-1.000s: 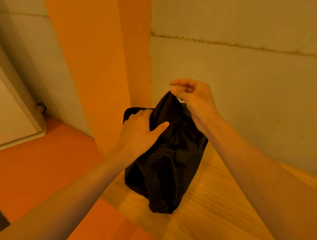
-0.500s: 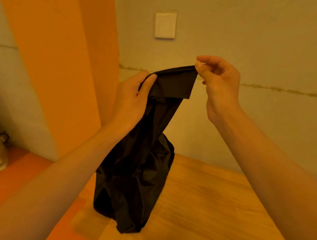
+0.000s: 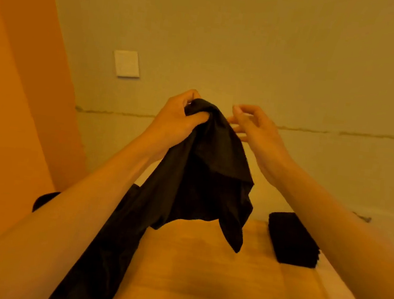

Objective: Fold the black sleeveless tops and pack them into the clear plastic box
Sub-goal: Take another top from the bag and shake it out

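Observation:
A black sleeveless top [image 3: 194, 186] hangs crumpled in the air above the wooden table [image 3: 201, 272]. My left hand [image 3: 182, 118] grips its upper edge in a bunch at chest height. Just to the right, my right hand [image 3: 254, 129] hovers with loosely curled fingers, its fingertips close to or brushing the cloth without holding it. The top's lower part trails down past my left forearm. A neat stack of folded black tops [image 3: 291, 238] lies on the table at the right. The clear plastic box is out of view.
A pale wall with a white switch plate [image 3: 126, 64] rises behind the table. An orange panel [image 3: 27, 80] stands at the left. More black cloth [image 3: 45, 199] shows at the table's far left edge behind my left forearm.
The top has been lifted higher off the table. My right hand has let go of the edge it pinched, and my left hand now bunches the top's upper edge. The view has tilted up.

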`<state>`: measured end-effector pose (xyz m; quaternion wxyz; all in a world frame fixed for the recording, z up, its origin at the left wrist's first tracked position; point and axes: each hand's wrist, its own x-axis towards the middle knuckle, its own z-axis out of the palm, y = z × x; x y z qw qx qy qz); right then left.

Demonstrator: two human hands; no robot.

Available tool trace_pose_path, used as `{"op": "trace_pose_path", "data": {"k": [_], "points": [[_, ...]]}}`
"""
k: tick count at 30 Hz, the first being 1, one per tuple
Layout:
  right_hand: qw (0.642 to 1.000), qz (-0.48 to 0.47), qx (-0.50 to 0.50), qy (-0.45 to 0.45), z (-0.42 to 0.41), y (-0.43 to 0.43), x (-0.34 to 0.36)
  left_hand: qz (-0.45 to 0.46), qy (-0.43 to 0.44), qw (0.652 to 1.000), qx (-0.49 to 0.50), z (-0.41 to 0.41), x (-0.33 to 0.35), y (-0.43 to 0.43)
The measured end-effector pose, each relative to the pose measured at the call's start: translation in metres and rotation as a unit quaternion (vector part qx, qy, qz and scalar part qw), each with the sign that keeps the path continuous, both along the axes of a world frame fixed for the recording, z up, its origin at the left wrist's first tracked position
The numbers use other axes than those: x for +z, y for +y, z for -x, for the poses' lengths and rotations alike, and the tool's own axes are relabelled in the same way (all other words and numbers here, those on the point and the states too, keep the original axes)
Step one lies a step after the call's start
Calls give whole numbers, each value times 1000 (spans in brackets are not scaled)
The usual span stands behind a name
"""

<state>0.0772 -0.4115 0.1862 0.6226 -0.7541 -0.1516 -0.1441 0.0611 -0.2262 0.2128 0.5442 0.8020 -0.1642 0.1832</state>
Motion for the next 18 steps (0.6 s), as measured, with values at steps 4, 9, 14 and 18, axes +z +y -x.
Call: {"op": "trace_pose_path", "data": {"k": [4,9,14,18], "points": [[989,96,64,90,33,-25,-61,81,38,996,4,1,-6,-41],[989,125,-37,73,49,-50,-124,65,25,996,52,0,-8,-66],[984,6,-175,-15,43,-106,-98,35,-57,987,149,-7,-13,-63],[982,89,-166,-1,39,-133,-48,38,-33,989,137,-3,-27,-53]]}}
